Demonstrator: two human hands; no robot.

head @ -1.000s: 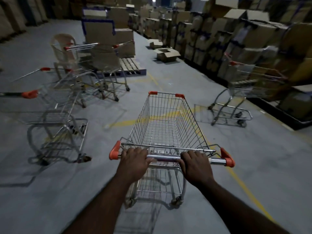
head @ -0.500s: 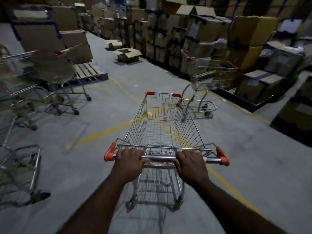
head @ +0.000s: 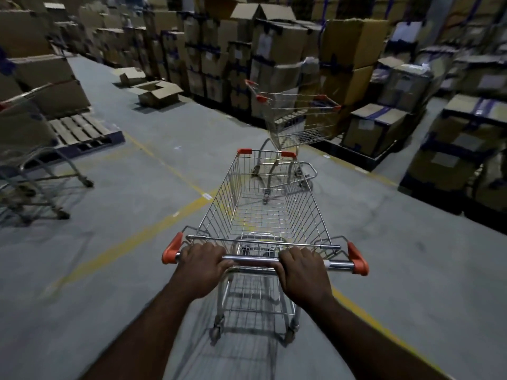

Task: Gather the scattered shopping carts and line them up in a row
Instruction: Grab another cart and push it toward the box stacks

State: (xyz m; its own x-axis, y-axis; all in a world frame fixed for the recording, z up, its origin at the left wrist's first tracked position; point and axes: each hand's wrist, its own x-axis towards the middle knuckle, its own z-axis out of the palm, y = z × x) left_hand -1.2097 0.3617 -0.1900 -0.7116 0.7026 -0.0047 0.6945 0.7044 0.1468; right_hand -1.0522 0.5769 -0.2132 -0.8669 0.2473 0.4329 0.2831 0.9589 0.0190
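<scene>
Near centre: wire shopping cart, handle bar gripped by left hand and right hand, fingers curled over. Far right, beside stacked boxes: second cart, apart. Left edge: blurred cart.

Showing two bare forearms, broadening toward the frame's lower edge, narrowing at the wrists into left hand and right hand.

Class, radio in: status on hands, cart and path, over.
Left hand and right hand grip the handle. Pushed cart empty. Stray cart dead ahead, by the stacked boxes.
</scene>
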